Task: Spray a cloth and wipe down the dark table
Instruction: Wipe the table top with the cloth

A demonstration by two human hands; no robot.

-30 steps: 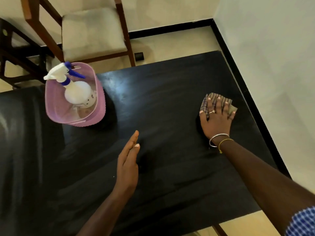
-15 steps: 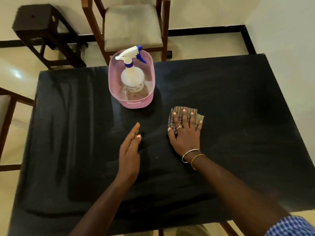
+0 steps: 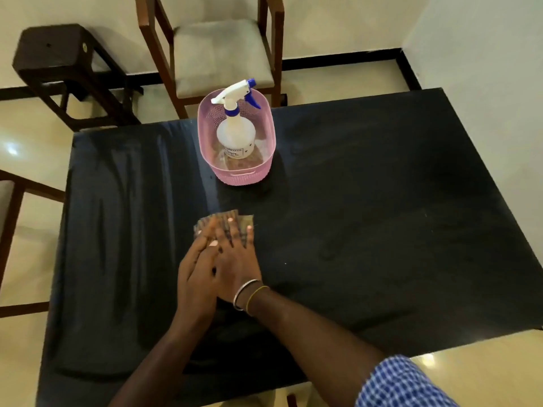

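Note:
A checked cloth (image 3: 245, 221) lies flat on the dark table (image 3: 382, 215), a little in front of the pink basket. My right hand (image 3: 236, 257) presses on it, palm down, fingers spread. My left hand (image 3: 195, 274) lies against the right hand's left side, its fingertips reaching onto the cloth's left part. Most of the cloth is hidden under the two hands. A white spray bottle (image 3: 235, 133) with a blue trigger stands upright inside the pink basket (image 3: 235, 174) at the table's far middle.
A wooden chair (image 3: 217, 48) with a pale cushion stands behind the table's far edge. A dark stool (image 3: 61, 63) sits on the floor at the back left. Another chair's frame (image 3: 17, 195) shows at the left edge. A white wall (image 3: 484, 69) runs along the right.
My right hand has slid the cloth leftward across the table, from the right side to the middle. My left hand now touches the right hand and the cloth.

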